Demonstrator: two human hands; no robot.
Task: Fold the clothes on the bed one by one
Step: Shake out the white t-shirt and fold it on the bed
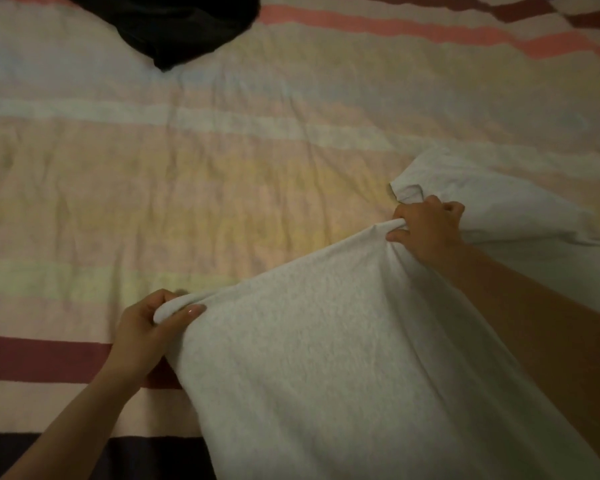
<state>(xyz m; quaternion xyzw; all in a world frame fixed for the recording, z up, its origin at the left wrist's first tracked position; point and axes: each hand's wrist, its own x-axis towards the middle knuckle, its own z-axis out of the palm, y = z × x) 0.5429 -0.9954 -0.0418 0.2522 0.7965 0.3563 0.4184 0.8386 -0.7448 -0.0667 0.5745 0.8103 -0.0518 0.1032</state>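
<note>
The white garment (326,358) lay over the near right part of the bed (222,174), its long axis running from the lower edge of the view up and to the right, toward a sleeve-like part (482,199) that rested flat on the striped cover beyond the right hand. The stretch of cloth between the two hands was lifted off the bed and pulled fairly taut, its upper edge slanting up from left to right.

The left hand (149,334) pinched a rolled corner of that edge, thumb on the near side and fingers curled over the far side. The right hand (430,230) was clenched on a bunched fold of the same edge, knuckles upward.

The garment's lower part ran out of view at the bottom, and the right forearm covered part of its right side, so what kind of garment it was could not be told. A dark garment (187,26) lay at the far side of the bed, cut off by the top edge.
</note>
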